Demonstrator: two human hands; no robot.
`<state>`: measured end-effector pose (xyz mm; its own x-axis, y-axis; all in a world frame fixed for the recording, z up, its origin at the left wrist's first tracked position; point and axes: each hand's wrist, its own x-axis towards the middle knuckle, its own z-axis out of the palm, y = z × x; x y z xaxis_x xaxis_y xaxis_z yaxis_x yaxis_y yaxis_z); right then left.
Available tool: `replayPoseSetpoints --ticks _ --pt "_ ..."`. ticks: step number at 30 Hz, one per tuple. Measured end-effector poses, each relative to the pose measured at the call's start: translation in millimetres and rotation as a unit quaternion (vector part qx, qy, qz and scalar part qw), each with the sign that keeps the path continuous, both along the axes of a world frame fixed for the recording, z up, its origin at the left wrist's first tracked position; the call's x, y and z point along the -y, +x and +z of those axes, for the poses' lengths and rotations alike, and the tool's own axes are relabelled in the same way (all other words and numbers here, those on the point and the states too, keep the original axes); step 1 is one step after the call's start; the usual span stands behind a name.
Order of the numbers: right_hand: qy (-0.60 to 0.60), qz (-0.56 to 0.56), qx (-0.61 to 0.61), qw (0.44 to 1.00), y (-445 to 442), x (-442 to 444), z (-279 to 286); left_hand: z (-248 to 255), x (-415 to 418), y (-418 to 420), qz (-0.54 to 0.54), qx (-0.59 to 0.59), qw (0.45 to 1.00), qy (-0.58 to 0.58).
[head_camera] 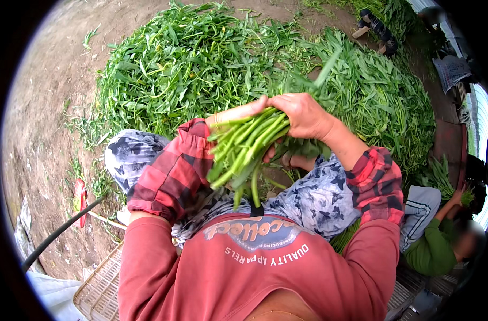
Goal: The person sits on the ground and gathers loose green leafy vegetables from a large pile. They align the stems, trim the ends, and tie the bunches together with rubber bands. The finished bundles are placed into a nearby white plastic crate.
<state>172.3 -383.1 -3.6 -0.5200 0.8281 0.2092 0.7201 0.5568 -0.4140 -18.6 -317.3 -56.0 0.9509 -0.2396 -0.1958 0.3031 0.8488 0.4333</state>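
Note:
A bunch of green leafy vegetable stems (248, 146) is held in front of my chest, its cut ends pointing down toward my lap and its leaves pointing away. My right hand (302, 114) wraps over the top of the bunch. My left hand (244, 110) lies along the other side of the bunch, partly hidden behind the stems; whether its fingers close on them does not show. Beyond both hands spreads a large pile of loose leafy greens (179, 68) on the ground. More greens (372, 88) lie in a flatter, more aligned heap at the right.
A plastic crate (101, 285) stands at the lower left, near a dark hose or rod (63, 232) and a red object (80, 202). On the right a co-worker in a green top (432, 250) holds greens. Dark shoes (378, 30) lie at the upper right. Bare soil (47, 132) shows at left.

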Motion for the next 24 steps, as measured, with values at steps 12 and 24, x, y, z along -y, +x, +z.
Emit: replayPoseSetpoints --ticks 12,24 --pt "-0.219 -0.390 -0.291 0.846 75.7 -19.6 -18.1 -50.3 -163.7 -80.0 0.340 -0.349 0.547 0.680" --pt "-0.118 -0.513 0.008 0.850 3.8 -40.1 2.1 44.9 -39.1 35.0 0.486 -0.146 0.228 0.831"
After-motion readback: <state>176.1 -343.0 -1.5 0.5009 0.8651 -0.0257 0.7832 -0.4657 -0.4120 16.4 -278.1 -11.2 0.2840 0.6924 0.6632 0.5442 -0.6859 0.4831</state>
